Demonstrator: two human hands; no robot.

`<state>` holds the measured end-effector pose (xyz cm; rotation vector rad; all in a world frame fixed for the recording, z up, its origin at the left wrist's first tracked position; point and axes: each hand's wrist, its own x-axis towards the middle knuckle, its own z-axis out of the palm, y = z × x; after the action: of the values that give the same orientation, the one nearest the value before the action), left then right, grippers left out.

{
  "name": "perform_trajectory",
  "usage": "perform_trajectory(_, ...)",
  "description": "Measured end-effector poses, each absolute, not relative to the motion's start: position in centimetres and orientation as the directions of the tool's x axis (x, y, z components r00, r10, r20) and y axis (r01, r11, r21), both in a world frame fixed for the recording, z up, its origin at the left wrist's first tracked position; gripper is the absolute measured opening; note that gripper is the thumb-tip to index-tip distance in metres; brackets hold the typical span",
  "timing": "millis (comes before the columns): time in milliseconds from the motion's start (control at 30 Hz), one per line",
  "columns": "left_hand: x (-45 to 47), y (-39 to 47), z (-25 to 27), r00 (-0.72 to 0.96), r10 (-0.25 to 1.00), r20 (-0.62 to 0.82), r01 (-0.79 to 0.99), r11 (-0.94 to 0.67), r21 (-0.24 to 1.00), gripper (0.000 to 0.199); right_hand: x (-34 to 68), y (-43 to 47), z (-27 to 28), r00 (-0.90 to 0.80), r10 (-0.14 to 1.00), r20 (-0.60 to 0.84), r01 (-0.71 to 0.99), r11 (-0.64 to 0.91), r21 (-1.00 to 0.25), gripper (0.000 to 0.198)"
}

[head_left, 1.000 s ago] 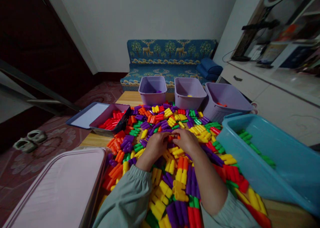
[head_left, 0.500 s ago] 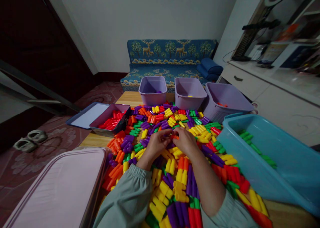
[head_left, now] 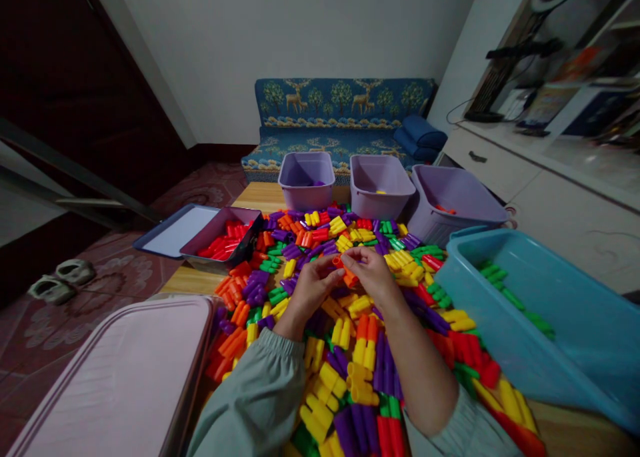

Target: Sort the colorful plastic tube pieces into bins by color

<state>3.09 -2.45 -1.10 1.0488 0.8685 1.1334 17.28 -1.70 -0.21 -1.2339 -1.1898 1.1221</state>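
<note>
Between my two hands, just over the middle of the heap, is an orange plastic building block (head_left: 350, 278) made of joined tubes. My left hand (head_left: 317, 280) pinches its left side with thumb and fingers. On the other side, the fingers of my right hand (head_left: 369, 270) are closed on the same block and partly cover it. Below and around the hands lie many loose bullet-shaped blocks in yellow, purple, red, green and orange, among them a yellow block (head_left: 341, 333) and an orange-and-yellow joined pair (head_left: 365, 343).
Three lilac bins (head_left: 306, 189) line the far table edge, each with a few pieces. At right stands a blue tub (head_left: 500, 350) holding green blocks. An open box (head_left: 223, 263) with red blocks sits at left, near a pink lid (head_left: 125, 370). Behind is a patterned sofa (head_left: 330, 137).
My hands have lifted slightly and my right fingers have shifted, so more of the orange block shows between them. The bins and the heap look the same.
</note>
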Motion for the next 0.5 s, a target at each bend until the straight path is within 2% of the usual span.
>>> perform_trajectory(133, 2.8, -2.2, -1.2, 0.111, 0.993, -0.037, -0.276, 0.067, 0.959, 0.047, 17.4, -1.7, -0.5, 0.068, 0.997, -0.019, 0.024, -0.021, -0.999, 0.043)
perform_trajectory(267, 2.5, -2.0, -1.4, 0.093, 0.993, -0.077, -0.308, 0.102, 0.946, 0.055, 17.8, -1.6, -0.4, 0.072, 0.992, -0.106, -0.119, -0.097, -0.988, 0.047)
perform_trajectory(400, 2.5, -2.0, -1.5, 0.067, 0.993, -0.096, -0.309, 0.113, 0.944, 0.062, 17.5, -1.8, 0.3, 0.076, 0.993, -0.087, -0.282, -0.062, -0.957, 0.049)
perform_trajectory(500, 2.6, -2.2, -1.2, 0.142, 0.986, -0.089, -0.325, 0.132, 0.936, 0.059, 16.9, -1.9, 0.6, 0.132, 0.991, -0.037, -0.233, -0.005, -0.972, 0.047)
